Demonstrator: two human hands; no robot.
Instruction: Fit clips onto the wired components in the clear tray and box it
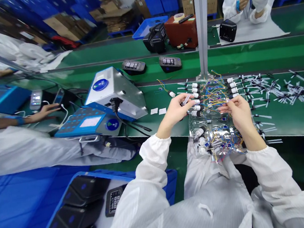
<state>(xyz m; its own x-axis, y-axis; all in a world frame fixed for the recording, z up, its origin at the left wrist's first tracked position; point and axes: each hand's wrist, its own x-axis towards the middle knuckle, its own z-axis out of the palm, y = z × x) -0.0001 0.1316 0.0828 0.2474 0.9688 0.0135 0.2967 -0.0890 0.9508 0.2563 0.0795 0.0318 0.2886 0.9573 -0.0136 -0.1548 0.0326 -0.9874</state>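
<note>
One clear plastic tray, lying on the green tabletop, its near end jutting past the front edge above the wearer's lap, its far end close to the back edge beside a metal post. Contents: white cylinders with clear or dark sections, ranked in two rows toward the far end, one along each side; yellow, blue and red wires tangled between the rows; small dark-blue squares down the middle. The near end held a looser jumble, several cylinders tilted, the plastic shiny with glare. One left hand, at the tray's left side, fingers curled by the outer ends of the left row; whether clamped on a part could not be told. One right hand, over the right side, thumb and forefinger drawn close at the wires; what lay between was too small to tell, as was whether they gripped it. Also listed: pale strips with black middles, scattered right of the tray; two paper pieces, near the front edge, left of the left hand.
</note>
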